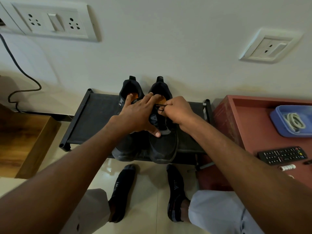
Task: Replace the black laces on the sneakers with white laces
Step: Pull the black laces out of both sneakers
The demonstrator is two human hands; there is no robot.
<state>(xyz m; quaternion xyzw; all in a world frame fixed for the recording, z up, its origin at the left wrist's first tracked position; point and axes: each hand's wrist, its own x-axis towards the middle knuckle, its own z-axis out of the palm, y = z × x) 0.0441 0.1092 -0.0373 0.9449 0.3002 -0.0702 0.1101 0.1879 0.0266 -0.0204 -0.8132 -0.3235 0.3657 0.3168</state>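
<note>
While left hand (137,115) presses flat on the 2 sneakers (162,141), right hand (177,109) pinches, apparently, a black lace (159,109); unlacing underway, next pull it free.

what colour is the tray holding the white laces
Blue: the tray holding the coiled white laces sits on the red table, clearest in the head view.

Right hand (175,109) pinching black lace (158,108)

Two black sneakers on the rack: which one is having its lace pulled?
The right black sneaker. The right hand pinches its black lace, while the left hand rests spread across both; the left black sneaker has no lace being pulled.
</note>
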